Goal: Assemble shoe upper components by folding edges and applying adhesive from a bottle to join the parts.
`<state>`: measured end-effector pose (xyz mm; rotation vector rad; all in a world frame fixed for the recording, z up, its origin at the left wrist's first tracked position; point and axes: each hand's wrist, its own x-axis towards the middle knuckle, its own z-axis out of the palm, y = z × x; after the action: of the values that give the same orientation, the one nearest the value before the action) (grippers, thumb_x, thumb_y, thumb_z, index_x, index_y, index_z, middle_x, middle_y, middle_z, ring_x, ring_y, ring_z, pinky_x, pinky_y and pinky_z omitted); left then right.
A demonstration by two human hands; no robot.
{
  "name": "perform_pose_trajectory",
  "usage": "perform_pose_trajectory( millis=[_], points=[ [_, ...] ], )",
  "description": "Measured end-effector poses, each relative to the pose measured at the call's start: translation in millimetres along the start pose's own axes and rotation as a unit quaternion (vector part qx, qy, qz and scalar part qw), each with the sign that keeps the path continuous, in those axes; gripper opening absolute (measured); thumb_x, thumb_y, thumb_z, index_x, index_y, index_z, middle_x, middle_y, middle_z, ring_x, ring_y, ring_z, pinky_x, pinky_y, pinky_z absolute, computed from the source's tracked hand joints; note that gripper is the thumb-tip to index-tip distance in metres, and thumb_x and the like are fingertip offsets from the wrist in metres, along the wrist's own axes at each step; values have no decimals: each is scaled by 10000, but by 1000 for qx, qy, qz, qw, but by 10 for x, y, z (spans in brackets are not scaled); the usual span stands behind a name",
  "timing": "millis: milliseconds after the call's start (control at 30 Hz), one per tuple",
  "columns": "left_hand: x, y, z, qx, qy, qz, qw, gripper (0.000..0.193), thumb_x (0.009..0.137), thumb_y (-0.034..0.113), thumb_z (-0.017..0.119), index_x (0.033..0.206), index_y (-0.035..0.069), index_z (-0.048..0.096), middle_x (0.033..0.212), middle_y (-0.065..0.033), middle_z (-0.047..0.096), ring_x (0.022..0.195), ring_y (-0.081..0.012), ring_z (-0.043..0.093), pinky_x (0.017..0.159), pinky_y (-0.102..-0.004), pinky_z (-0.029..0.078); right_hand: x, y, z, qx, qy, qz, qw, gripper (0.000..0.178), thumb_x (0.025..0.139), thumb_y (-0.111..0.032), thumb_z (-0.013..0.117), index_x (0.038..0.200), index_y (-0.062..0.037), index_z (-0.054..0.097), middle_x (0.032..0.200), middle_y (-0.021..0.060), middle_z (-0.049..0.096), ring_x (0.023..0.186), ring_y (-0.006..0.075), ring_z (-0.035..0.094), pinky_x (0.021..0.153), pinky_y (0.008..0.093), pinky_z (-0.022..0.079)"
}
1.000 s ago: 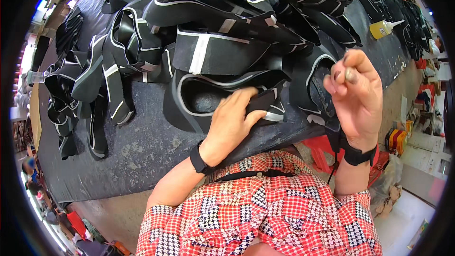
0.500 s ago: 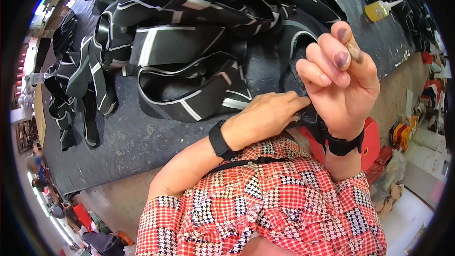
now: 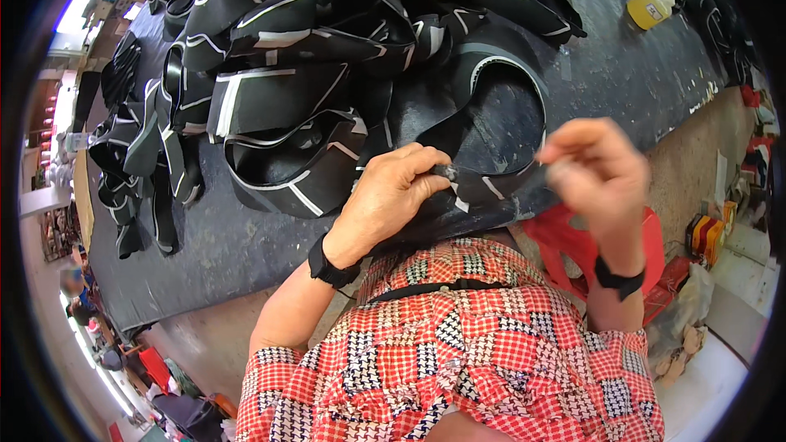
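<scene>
My left hand point(image 3: 393, 192) is closed on the near edge of a black band with white stripes point(image 3: 520, 184), pinching it between thumb and fingers. The band curves into an open loop lying on the dark table, its far rim edged in white. A small dark tip pokes out by the left fingertips. My right hand point(image 3: 602, 168) hovers beside the loop's right side, its fingers curled but smeared by motion. Whether it holds or touches anything I cannot make out. Left of my left hand stands another striped black loop point(image 3: 303, 196).
A heap of similar black bands point(image 3: 352, 24) covers the table's far side, and more hang at the left. A bottle of yellow liquid with a nozzle point(image 3: 655, 8) stands at the far right of the dark table point(image 3: 213, 254). Beside me is a red stool point(image 3: 565, 237).
My left hand has shifted left and now pinches the band's near edge. My right hand has come down toward the table. The loop, largely hidden before, shows openly.
</scene>
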<state>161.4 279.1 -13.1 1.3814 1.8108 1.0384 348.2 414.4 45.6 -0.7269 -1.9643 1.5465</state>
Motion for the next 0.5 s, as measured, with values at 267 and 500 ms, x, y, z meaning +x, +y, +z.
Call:
perform_pose_trajectory(
  millis=[267, 500],
  points=[
    [-40, 328, -168, -51, -6, 28, 998, 196, 758, 41, 634, 952, 18, 614, 752, -31, 585, 654, -99, 536, 594, -218, 419, 6, 33, 301, -191, -95, -88, 973, 247, 657, -107, 675, 886, -35, 618, 770, 78, 616, 730, 248, 551, 698, 323, 420],
    [-175, 257, -187, -350, -68, -111, 928, 204, 821, 122, 599, 999, 23, 607, 711, 40, 566, 611, -1, 454, 544, -179, 381, 61, 37, 378, -110, -120, -18, 986, 184, 663, -83, 658, 837, -31, 631, 729, 79, 609, 706, 216, 544, 676, 307, 423]
  ],
)
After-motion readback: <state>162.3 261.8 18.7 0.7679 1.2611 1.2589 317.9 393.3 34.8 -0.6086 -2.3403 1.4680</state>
